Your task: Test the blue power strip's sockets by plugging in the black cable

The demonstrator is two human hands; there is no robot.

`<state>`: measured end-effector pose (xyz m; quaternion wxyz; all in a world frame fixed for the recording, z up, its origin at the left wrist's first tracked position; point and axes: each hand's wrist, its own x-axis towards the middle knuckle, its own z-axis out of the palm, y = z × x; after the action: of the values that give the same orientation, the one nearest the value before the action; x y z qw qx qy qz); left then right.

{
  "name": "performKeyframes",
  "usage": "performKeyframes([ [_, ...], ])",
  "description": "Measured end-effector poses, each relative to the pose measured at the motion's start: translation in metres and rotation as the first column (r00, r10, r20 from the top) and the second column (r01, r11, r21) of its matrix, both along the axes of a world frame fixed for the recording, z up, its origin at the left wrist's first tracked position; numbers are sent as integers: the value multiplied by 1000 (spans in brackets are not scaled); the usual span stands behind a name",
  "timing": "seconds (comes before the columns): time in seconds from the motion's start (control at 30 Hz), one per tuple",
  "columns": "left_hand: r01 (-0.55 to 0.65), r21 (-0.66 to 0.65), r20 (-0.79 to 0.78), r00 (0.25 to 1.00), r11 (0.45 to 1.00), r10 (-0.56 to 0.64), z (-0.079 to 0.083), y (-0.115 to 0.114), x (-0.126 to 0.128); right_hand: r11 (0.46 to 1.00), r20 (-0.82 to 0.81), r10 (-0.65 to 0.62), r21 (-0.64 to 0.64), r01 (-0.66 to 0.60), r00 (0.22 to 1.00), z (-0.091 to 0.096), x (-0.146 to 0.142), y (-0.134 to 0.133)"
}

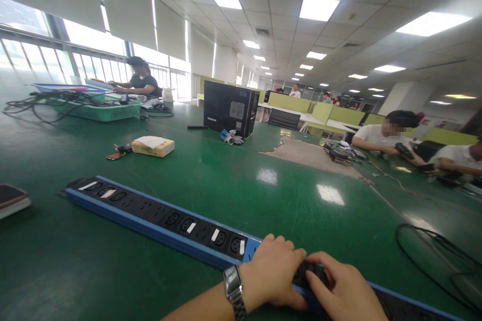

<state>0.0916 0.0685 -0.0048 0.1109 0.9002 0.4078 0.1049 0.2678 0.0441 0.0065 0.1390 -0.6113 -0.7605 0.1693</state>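
Observation:
A long blue power strip with a black face of sockets (pixel 150 210) lies slantwise across the green table, its right end running out of view at the bottom right. Several small white stickers mark its face. My left hand (pixel 269 271), with a watch (pixel 233 283) on the wrist, is wrapped over the strip with the thumb on the near side. Close beside it, my right hand (pixel 348 288) has its thumb and forefinger bent together over a black part of the strip's face. Whatever lies between those fingertips is mostly hidden.
A black computer case (pixel 229 108) stands ahead, gloves (pixel 231 137) at its foot. A yellow tissue pack (pixel 153 146) and a green basket (pixel 113 110) with cables are to the left, a phone (pixel 13 195) at the left edge. Black cable (pixel 425 230) coils right. People sit around.

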Motion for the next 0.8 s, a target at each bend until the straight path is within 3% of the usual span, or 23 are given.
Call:
performKeyframes([
  [0.17,-13,-31,1,1000,999,13,2,0,0,999,-145,31,46,-25,989,2,-5,0],
  [0.33,-9,-19,-13,1000,1000,9,0,1,1,968,-266,-128,178,179,955,44,23,-14],
  [0.43,-7,-30,-16,1000,1000,7,1,0,0,969,-286,-172,122,214,943,57,51,-17],
  [0.63,-2,-13,-15,1000,1000,2,1,1,0,991,-177,-59,-128,36,982,27,82,5],
  [0.8,2,9,1,1000,1000,-2,-4,2,0,987,-83,-3,-163,-11,997,20,86,15],
])
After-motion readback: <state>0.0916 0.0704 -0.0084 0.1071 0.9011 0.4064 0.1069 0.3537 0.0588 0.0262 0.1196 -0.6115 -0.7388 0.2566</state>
